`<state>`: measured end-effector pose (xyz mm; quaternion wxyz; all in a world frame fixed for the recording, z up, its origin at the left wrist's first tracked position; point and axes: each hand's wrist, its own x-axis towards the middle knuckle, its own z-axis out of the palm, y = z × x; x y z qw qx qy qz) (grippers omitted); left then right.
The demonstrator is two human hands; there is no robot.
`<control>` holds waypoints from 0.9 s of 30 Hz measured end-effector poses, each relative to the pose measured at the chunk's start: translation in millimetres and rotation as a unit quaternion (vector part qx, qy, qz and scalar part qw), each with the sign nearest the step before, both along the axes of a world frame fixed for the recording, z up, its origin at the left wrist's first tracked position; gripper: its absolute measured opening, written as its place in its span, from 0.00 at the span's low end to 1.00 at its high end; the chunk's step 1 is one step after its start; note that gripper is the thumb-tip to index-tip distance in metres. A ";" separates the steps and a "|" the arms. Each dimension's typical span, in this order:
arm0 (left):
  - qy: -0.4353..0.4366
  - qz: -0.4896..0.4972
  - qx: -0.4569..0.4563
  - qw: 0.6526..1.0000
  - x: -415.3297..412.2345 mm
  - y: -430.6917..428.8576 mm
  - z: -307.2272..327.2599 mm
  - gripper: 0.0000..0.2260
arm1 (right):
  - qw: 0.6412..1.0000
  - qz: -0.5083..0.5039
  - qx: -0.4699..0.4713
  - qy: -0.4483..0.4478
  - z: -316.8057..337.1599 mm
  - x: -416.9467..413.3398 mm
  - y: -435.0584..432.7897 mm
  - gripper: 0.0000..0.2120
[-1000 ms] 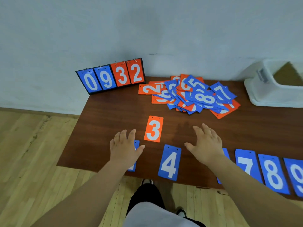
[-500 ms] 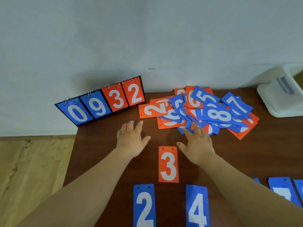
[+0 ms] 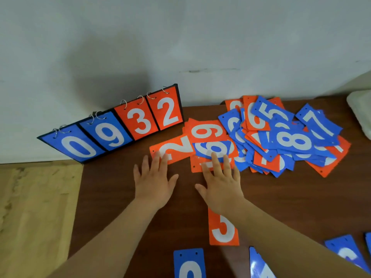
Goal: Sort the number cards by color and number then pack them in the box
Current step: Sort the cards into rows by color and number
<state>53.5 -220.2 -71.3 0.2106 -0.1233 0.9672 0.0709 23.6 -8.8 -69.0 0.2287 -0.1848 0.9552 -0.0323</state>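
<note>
**One head-worn view, tipped forward and down over the table (image 3: 297,205)**

The camera sat close above the tabletop (wide-angle, taking in wall, table and floor at once) and faced the wall (image 3: 180,37) behind the flip scoreboard (image 3: 112,127). Both arms (image 3: 112,243) ran up from the bottom edge toward the card pile (image 3: 281,141) right of the scoreboard. Wooden floor (image 3: 36,207) showed below the scoreboard.

**Number cards: one heap, a few laid out**

A loose pile of number cards (image 3: 281,141), orange and blue with white digits, lies overlapping at all angles on the far side of the table (image 3: 301,207). At its left edge an orange 2 card (image 3: 172,150) lies sideways, partly under an orange 9 card (image 3: 206,132). An orange 3 card (image 3: 223,230) lies alone, nearer. Blue cards (image 3: 188,263) lie in a row along the near edge. A corner of the white box (image 3: 361,117) shows far right.
</note>
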 end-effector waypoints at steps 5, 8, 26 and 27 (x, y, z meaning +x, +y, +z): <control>-0.026 0.070 -0.020 0.997 74.1 -32.2 2.0 0.36 | 0.997 0.068 0.003 -0.022 2.2 2.2 -22.8 0.35; -0.018 0.065 -0.013 0.998 98.5 -48.4 1.9 0.35 | 0.996 0.090 0.009 -0.024 2.7 -4.0 -34.7 0.35; -0.005 0.067 -0.027 0.997 89.4 -34.2 8.5 0.30 | 0.986 0.167 0.030 0.005 6.3 -15.8 -59.4 0.30; -0.010 0.042 -0.020 0.999 96.7 -41.8 8.5 0.29 | 0.982 0.187 0.031 0.011 6.5 -14.7 -63.4 0.30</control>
